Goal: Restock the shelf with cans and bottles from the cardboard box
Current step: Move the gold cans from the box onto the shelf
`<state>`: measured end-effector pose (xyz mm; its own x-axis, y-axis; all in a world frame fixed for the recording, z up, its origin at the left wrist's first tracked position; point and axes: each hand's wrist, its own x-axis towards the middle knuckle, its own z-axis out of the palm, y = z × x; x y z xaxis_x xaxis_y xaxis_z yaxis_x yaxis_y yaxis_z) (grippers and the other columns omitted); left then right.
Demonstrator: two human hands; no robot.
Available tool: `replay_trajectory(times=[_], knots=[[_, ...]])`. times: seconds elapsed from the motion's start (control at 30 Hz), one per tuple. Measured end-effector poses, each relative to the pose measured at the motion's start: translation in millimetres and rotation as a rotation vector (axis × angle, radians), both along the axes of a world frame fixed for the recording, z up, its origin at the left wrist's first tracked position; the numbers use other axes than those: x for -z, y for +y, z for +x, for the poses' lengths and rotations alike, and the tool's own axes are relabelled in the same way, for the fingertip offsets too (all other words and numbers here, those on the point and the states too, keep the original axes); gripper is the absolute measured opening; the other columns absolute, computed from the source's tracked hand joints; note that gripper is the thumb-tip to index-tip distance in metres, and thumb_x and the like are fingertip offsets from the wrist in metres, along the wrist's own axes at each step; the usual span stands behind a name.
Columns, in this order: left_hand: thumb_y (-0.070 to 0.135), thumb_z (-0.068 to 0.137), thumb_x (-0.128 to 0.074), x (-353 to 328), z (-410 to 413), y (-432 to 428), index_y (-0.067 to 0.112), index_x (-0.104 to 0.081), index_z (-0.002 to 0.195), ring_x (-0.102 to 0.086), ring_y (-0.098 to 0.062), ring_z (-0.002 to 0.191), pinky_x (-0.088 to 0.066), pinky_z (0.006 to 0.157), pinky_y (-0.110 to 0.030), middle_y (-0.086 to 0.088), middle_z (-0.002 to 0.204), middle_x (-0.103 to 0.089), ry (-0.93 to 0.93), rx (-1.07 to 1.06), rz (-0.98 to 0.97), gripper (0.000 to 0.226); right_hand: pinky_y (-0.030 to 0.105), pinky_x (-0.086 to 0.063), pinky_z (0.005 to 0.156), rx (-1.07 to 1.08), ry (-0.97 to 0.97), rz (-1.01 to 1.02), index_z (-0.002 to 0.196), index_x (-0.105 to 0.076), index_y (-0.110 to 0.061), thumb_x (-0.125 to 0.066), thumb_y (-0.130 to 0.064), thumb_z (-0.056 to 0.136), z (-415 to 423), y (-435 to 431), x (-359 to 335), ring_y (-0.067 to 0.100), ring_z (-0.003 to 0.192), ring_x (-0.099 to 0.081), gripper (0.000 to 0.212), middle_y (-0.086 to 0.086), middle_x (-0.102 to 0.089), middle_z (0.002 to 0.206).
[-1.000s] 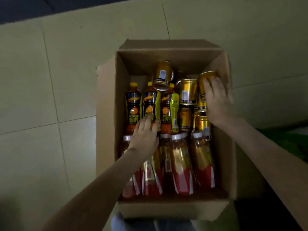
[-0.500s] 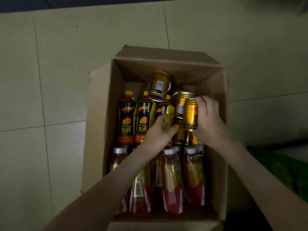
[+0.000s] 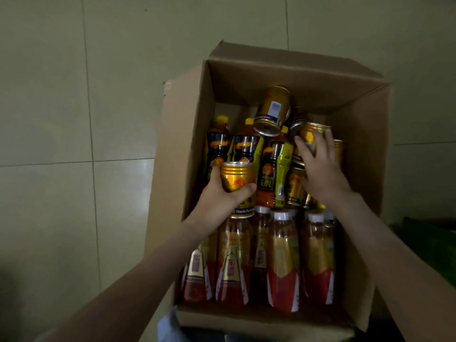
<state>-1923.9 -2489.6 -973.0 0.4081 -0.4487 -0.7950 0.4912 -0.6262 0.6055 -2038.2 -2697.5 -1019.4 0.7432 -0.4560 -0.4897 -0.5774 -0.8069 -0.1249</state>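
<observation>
on a pale tiled floor (image 3: 74, 119), grout lines faint, dim light, stands an open cardboard box (image 3: 365, 169) with its flaps folded outward. dark green shape (image 3: 431, 243) at the right edge of view, unclear what it is. scrap of pale blue cloth (image 3: 167, 327) at the near rim.

box contents: near row of white-capped bottles (image 3: 282, 255), red and gold labels, print too small to read. behind them yellow-capped bottles (image 3: 219, 149) with black and orange labels bearing chinese characters. loose gold cans heaped in the far right corner; one tilted can (image 3: 271, 109) lies on top of the bottle caps, base toward the camera, white barcode patch on its side.

left hand (image 3: 217, 193) wraps a gold can (image 3: 237, 178), thumb across the front, lifted above the bottles on the left side of the box; the blue band at its foot reads "vitamin", the rest cut off. right hand (image 3: 320, 174) reaches into the can heap, thumb and fingers closed on either side of a second gold can (image 3: 313, 134), which lies among its neighbours.

box walls stand high on the left and right, close beside both wrists. open floor lies left of and beyond the box.
</observation>
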Motion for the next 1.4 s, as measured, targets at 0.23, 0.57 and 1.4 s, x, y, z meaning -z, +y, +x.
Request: replay_trajectory(times=[0.23,0.57,1.4], knots=[[0.039,0.077,-0.076,-19,5,14,0.028,-0.041,0.127,-0.061,-0.01,0.099,-0.05,0.086,-0.028,0.011,0.107,-0.061,-0.063,0.019,0.042,0.061,0.053,0.002,0.118,-0.062,0.032,-0.133,0.153,-0.001,-0.025,-0.065,0.002,0.08,13,-20,9,0.037,0.145,0.014,0.101,0.02,0.004,0.157],[0.029,0.078,-0.078,-92,-6,23,0.038,-0.044,0.104,-0.063,-0.016,0.101,-0.05,0.095,-0.044,0.003,0.109,-0.063,-0.03,-0.033,0.074,0.044,0.045,-0.027,0.112,0.122,-0.165,0.188,0.151,-0.017,-0.034,-0.077,-0.02,0.076,-35,53,-126,0.029,0.142,-0.004,0.097,0.009,-0.009,0.152],[0.034,0.076,-0.077,-665,-116,30,0.038,-0.049,0.105,-0.064,-0.007,0.087,-0.053,0.087,-0.037,0.009,0.095,-0.065,-0.364,0.612,-0.409,0.04,0.05,-0.046,0.094,1.887,-0.759,1.416,0.108,-0.071,-0.006,-0.044,-0.061,0.086,-161,193,-725,0.04,0.102,-0.062,0.065,0.025,-0.067,0.111]])
